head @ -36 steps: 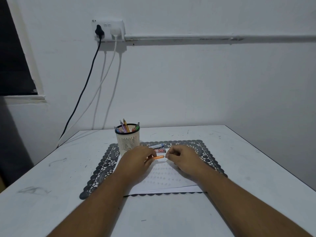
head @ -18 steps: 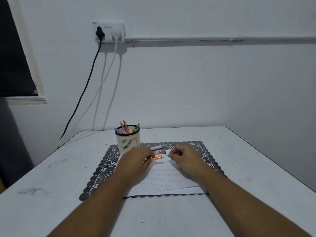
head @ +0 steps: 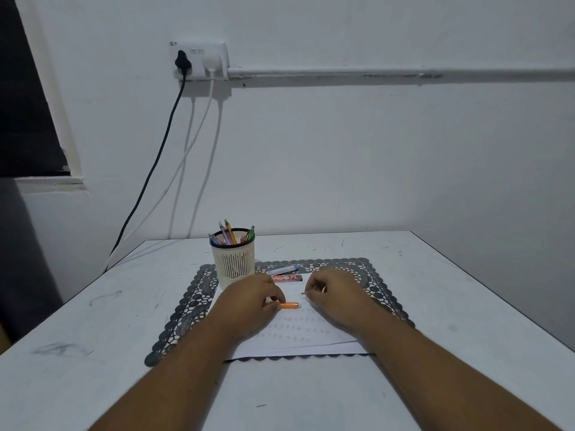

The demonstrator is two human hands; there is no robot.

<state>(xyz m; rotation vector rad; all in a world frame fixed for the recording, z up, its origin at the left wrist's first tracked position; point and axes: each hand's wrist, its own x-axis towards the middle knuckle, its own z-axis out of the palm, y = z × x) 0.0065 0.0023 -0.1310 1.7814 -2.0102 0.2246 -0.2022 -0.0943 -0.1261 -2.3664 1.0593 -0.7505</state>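
Orange pencil (head: 290, 305) held by left hand (head: 249, 301), grey sliver (head: 303, 293) pinched by right hand (head: 334, 295), pen cup (head: 234, 262) at 11 o'clock of pencil

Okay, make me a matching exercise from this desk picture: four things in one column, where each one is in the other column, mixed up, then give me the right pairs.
Things
1. orange pencil
2. small grey piece
3. pen holder
4. red case

Places
A. pinched by the right hand
B. gripped by the left hand, over the sheet of paper
C. stands on the dark lace mat, with pens in it
D. lies beyond both hands, beside a blue and white case

Pairs: 1-B, 2-A, 3-C, 4-D
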